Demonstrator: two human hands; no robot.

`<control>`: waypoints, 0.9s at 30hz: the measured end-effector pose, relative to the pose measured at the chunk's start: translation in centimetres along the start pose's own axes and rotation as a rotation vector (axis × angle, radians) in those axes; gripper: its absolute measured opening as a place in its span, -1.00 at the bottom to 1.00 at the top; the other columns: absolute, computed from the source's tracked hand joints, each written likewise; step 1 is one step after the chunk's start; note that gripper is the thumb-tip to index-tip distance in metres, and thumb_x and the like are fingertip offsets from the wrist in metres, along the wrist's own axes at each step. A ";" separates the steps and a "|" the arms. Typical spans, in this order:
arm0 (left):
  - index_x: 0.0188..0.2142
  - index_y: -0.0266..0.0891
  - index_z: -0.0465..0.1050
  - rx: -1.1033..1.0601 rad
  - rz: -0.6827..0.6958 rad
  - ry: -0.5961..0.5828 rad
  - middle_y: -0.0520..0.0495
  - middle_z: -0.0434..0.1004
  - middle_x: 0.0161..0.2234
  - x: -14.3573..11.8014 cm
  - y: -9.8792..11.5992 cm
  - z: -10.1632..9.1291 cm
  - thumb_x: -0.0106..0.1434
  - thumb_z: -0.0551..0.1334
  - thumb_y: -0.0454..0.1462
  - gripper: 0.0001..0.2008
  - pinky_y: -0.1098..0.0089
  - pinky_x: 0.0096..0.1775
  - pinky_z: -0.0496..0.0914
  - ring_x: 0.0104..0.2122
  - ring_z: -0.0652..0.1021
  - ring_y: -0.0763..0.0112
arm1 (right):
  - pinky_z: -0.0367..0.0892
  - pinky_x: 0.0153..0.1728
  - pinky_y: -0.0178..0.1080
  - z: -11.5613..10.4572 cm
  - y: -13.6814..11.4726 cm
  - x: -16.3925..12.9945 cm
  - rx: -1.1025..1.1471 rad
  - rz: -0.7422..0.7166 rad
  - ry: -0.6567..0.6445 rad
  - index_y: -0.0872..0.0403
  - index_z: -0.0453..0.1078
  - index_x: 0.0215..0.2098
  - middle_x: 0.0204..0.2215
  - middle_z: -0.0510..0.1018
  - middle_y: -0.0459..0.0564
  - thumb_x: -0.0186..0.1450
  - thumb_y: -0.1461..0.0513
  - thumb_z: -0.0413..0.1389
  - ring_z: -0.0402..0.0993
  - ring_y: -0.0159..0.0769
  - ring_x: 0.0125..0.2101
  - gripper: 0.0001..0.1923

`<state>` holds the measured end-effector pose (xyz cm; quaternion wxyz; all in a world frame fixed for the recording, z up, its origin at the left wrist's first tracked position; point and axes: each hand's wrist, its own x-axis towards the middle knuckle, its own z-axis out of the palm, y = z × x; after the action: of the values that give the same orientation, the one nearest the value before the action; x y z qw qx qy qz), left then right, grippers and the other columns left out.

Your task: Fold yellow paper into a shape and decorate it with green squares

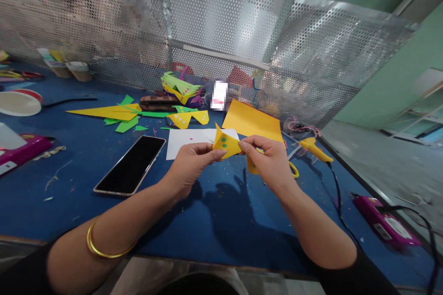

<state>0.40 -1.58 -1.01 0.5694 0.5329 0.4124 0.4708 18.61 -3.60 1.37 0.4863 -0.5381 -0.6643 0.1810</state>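
Between my two hands, above the blue table, is a cut yellow paper piece (pixel 231 142) with small green squares on it. My left hand (pixel 194 159) pinches its left side between thumb and fingers. At its right corner my right hand (pixel 268 159) pinches it too, and part of the yellow paper shows below that hand. Under and behind the piece lies a white paper sheet (pixel 180 140) with tiny coloured bits. Yellow-handled scissors (pixel 294 170) lie partly hidden behind my right hand. A yellow cut-out with pale dots (pixel 182 120) rests past the white sheet.
A phone (pixel 131 166) lies left of my hands. An orange-yellow sheet (pixel 254 120) is behind them. To the right are a yellow glue gun (pixel 315 149) with a black cord and a purple power strip (pixel 386 223). Green scraps (pixel 128 124) lie left, before a perforated metal screen (pixel 221 18).
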 end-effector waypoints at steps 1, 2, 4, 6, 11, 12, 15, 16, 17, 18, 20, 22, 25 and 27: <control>-0.44 -0.23 0.63 -0.006 -0.012 0.003 -0.06 0.60 -0.46 0.0 -0.1 0.1 -0.04 0.46 -0.06 -0.71 0.37 -0.29 0.34 -0.41 0.48 0.38 | 0.25 -0.36 -0.23 0.1 0.1 0.0 -0.015 -0.008 -0.003 0.02 0.49 -0.51 -0.54 0.56 -0.12 0.26 0.16 0.15 0.43 -0.29 -0.44 -0.79; -0.45 -0.22 0.63 -0.015 -0.019 0.011 -0.06 0.60 -0.47 -0.1 -0.2 0.1 -0.04 0.47 -0.07 -0.73 0.37 -0.29 0.34 -0.42 0.48 0.38 | 0.28 -0.31 -0.21 0.2 0.1 -0.1 -0.029 -0.017 -0.001 0.02 0.50 -0.48 -0.51 0.58 -0.11 0.26 0.16 0.15 0.46 -0.27 -0.41 -0.81; -0.48 -0.22 0.63 -0.026 -0.022 0.023 -0.05 0.60 -0.48 -0.1 -0.3 0.2 -0.04 0.47 -0.09 -0.75 0.39 -0.28 0.34 -0.43 0.48 0.40 | 0.32 -0.20 -0.14 0.4 0.2 -0.2 -0.043 -0.025 0.010 0.00 0.53 -0.40 -0.43 0.63 -0.09 0.26 0.15 0.16 0.51 -0.24 -0.34 -0.86; -0.51 -0.22 0.62 -0.013 -0.015 0.029 -0.02 0.59 -0.50 -0.2 -0.3 0.3 -0.05 0.47 -0.10 -0.77 0.41 -0.29 0.33 -0.44 0.48 0.42 | 0.35 -0.12 -0.08 0.5 0.1 -0.3 -0.031 -0.009 0.011 0.00 0.54 -0.28 -0.34 0.65 -0.05 0.23 0.13 0.21 0.54 -0.21 -0.27 -0.86; -0.52 -0.22 0.62 0.019 -0.033 -0.017 0.00 0.60 -0.50 -0.5 -0.1 0.7 -0.03 0.45 -0.12 -0.79 0.43 -0.35 0.31 -0.46 0.46 0.44 | 0.44 -0.17 -0.09 1.0 -0.2 -0.7 0.070 0.099 -0.044 0.05 0.48 -0.14 -0.26 0.63 0.03 0.12 0.12 0.29 0.55 -0.17 -0.20 -0.65; -0.52 -0.22 0.62 0.028 -0.030 -0.025 0.00 0.60 -0.49 -0.6 0.0 0.8 -0.03 0.44 -0.12 -0.79 0.43 -0.34 0.31 -0.45 0.46 0.44 | 0.45 -0.18 -0.10 1.0 -0.3 -0.7 0.100 0.123 -0.061 0.06 0.47 -0.13 -0.26 0.63 0.03 0.12 0.12 0.29 0.55 -0.18 -0.21 -0.64; -0.52 -0.24 0.62 0.066 -0.019 -0.028 -0.01 0.60 -0.49 -0.7 0.1 0.8 -0.04 0.44 -0.11 -0.77 0.43 -0.33 0.31 -0.44 0.47 0.43 | 0.46 -0.17 -0.13 1.0 -0.4 -0.7 0.157 0.173 -0.106 0.08 0.46 -0.13 -0.28 0.63 0.02 0.12 0.14 0.27 0.56 -0.22 -0.24 -0.64; -0.51 -0.24 0.62 0.078 -0.019 -0.028 -0.01 0.60 -0.49 -0.7 0.1 0.8 -0.03 0.43 -0.10 -0.77 0.43 -0.33 0.30 -0.44 0.47 0.43 | 0.46 -0.17 -0.14 1.0 -0.4 -0.7 0.165 0.183 -0.116 0.09 0.46 -0.14 -0.30 0.63 0.01 0.12 0.15 0.26 0.57 -0.23 -0.25 -0.65; -0.50 -0.24 0.62 0.087 -0.020 -0.029 -0.01 0.60 -0.49 -0.7 0.1 0.7 -0.03 0.42 -0.10 -0.77 0.43 -0.33 0.30 -0.44 0.46 0.43 | 0.46 -0.18 -0.14 1.0 -0.4 -0.7 0.170 0.193 -0.124 0.09 0.45 -0.14 -0.31 0.63 0.01 0.12 0.15 0.26 0.57 -0.23 -0.27 -0.65; -0.50 -0.24 0.62 0.095 -0.022 -0.030 -0.01 0.60 -0.48 -0.7 0.0 0.7 -0.02 0.42 -0.10 -0.77 0.43 -0.34 0.30 -0.44 0.46 0.43 | 0.46 -0.19 -0.15 1.0 -0.4 -0.7 0.173 0.201 -0.127 0.10 0.45 -0.14 -0.32 0.63 0.00 0.12 0.15 0.26 0.57 -0.24 -0.28 -0.65; -0.50 -0.25 0.62 0.099 -0.027 -0.033 0.00 0.60 -0.48 -0.6 -0.1 0.6 -0.02 0.42 -0.11 -0.77 0.43 -0.33 0.30 -0.44 0.46 0.44 | 0.46 -0.21 -0.16 1.0 -0.4 -0.7 0.178 0.215 -0.127 0.10 0.44 -0.15 -0.34 0.63 -0.01 0.11 0.15 0.25 0.58 -0.24 -0.30 -0.65; -0.51 -0.25 0.62 0.096 -0.029 -0.035 0.00 0.60 -0.49 -0.5 -0.2 0.6 -0.02 0.42 -0.11 -0.77 0.43 -0.32 0.30 -0.43 0.46 0.44 | 0.46 -0.22 -0.16 1.0 -0.4 -0.7 0.187 0.231 -0.128 0.10 0.43 -0.14 -0.35 0.63 -0.02 0.11 0.16 0.25 0.58 -0.24 -0.32 -0.64; -0.50 -0.26 0.62 0.101 -0.032 -0.036 0.00 0.59 -0.49 -0.5 -0.2 0.6 -0.02 0.41 -0.11 -0.76 0.43 -0.32 0.29 -0.44 0.45 0.45 | 0.45 -0.22 -0.16 1.0 -0.4 -0.7 0.198 0.226 -0.125 0.09 0.43 -0.15 -0.35 0.63 -0.02 0.10 0.16 0.25 0.58 -0.24 -0.31 -0.65; -0.50 -0.26 0.61 0.088 -0.048 -0.043 -0.01 0.59 -0.50 -0.5 -0.2 0.6 -0.04 0.42 -0.11 -0.76 0.43 -0.31 0.29 -0.44 0.46 0.44 | 0.44 -0.23 -0.16 1.1 -0.4 -0.7 0.188 0.213 -0.119 0.10 0.43 -0.17 -0.36 0.63 -0.01 0.10 0.16 0.25 0.57 -0.24 -0.32 -0.66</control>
<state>0.91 -2.18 -1.21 0.5654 0.5572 0.4332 0.4269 17.43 -4.06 0.89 0.4723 -0.5458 -0.6114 0.3244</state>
